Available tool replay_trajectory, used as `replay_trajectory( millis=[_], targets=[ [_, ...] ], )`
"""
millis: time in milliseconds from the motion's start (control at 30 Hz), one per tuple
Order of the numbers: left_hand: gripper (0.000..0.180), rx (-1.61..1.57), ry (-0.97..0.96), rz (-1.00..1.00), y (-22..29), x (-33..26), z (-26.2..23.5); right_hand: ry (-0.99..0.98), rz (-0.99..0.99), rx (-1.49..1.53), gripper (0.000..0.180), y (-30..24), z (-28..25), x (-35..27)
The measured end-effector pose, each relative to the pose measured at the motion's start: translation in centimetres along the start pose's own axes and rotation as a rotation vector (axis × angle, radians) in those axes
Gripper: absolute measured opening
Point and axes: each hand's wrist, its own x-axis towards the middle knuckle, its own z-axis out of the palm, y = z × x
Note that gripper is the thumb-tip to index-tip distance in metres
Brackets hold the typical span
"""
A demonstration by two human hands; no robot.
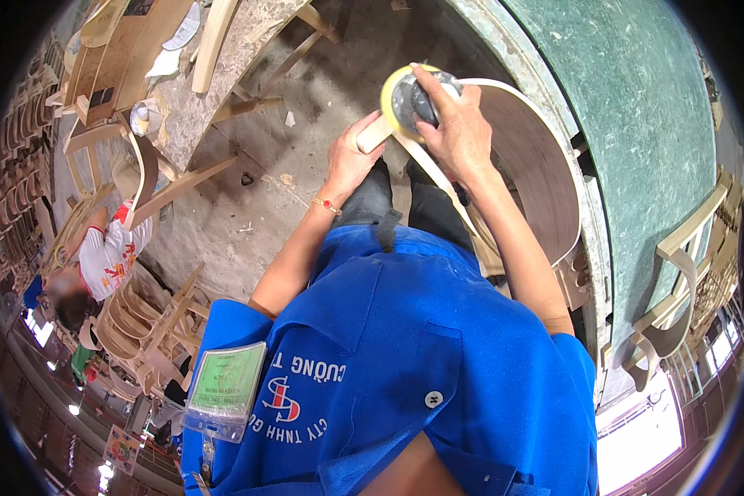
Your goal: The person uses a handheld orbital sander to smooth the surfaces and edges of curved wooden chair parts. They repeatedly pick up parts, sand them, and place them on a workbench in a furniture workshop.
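My right hand (463,136) grips a round palm sander (403,101) with a yellow rim and a dark, dusty body. Its fingers wrap over the top. The sander's pad rests at the end of a pale wooden chair part (374,135), around which the fingers of my left hand (353,159) are closed. From under the sander a thin, curved wooden piece runs back toward my body. A wide curved panel (537,165) with a brown face and a pale edge stands just right of my right hand; whether it joins the held part is hidden.
A green-topped workbench (636,124) lies to the right, with a wooden chair frame (678,281) at its far side. Another worktable (178,124) with wooden parts stands at upper left. A co-worker in a white shirt (112,256) is at the left, among stacked chair frames (145,326).
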Motion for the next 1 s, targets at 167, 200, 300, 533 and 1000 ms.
replay_trajectory(
  millis=[167, 200, 300, 533, 1000],
  targets=[
    [0.049, 0.057, -0.024, -0.004, 0.2, 0.0, -0.2, -0.022, 0.000, -0.037, 0.081, 0.4, -0.5, 0.2],
    [0.049, 0.055, -0.018, 0.003, 0.0, 0.0, -0.3, -0.040, -0.016, -0.043, 0.081, 0.0, -0.4, 0.0],
    [0.054, 0.019, 0.000, -0.012, -0.4, 0.0, -0.1, -0.020, -0.032, -0.006, 0.079, 0.4, 0.1, 0.1],
    [0.048, 0.041, -0.015, 0.003, -0.2, 0.0, -0.2, 0.014, -0.046, -0.101, 0.078, 0.8, -0.6, 1.8],
    [0.051, 0.105, -0.039, 0.071, 0.3, 0.0, -0.5, -0.020, -0.034, -0.110, 0.074, 1.4, -4.5, -1.4]
  ],
)
